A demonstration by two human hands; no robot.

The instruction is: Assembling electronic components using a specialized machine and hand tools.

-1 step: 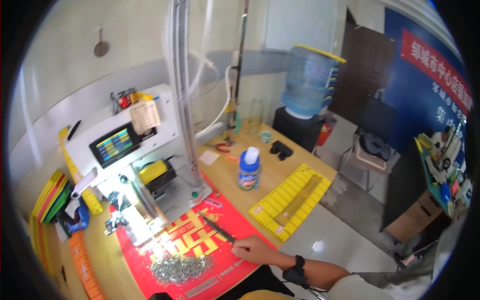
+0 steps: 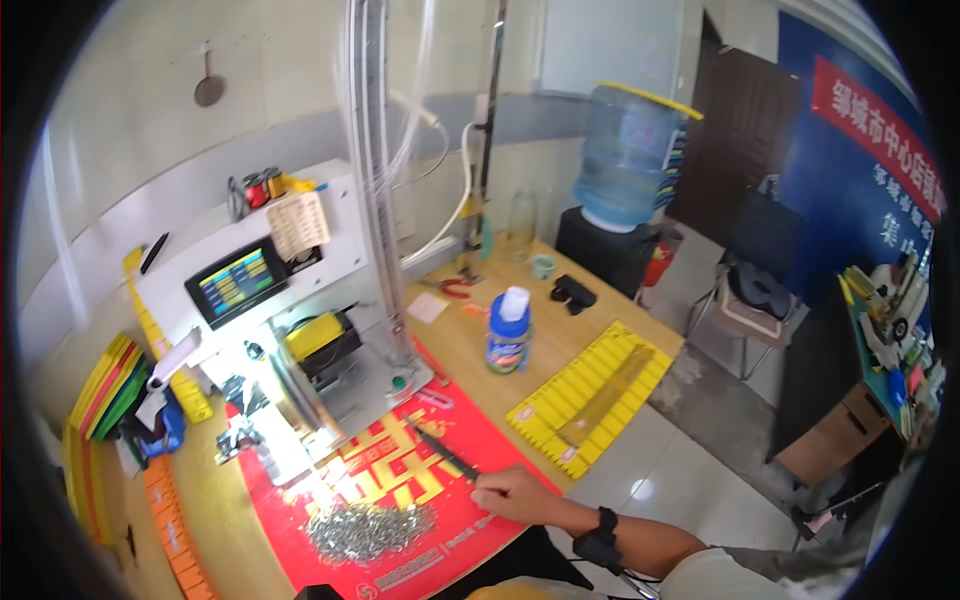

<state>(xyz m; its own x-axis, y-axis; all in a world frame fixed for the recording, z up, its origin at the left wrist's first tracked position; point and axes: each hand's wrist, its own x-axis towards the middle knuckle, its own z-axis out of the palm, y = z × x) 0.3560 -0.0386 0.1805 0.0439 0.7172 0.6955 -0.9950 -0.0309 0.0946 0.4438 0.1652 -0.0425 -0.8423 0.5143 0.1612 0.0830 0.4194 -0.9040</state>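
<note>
My right hand is closed round the end of a slim black tool, thin like tweezers. Its tip points away to the left, over a red sheet with yellow characters. Whether the tool has two prongs is too small to tell. A heap of small shiny metal pieces lies on the near part of the sheet, left of my hand. Beyond it stands a white machine with a small screen, brightly lit at its work area. My left hand is not in view.
A blue-capped bottle and a yellow ruled board are on the table to the right. Behind them lie red-handled pliers and a black object. An orange strip and coloured trays lie left.
The whole scene has shifted slightly right in the picture. My right hand keeps its grip on the slim black tool, with hardly any motion over the sheet.
</note>
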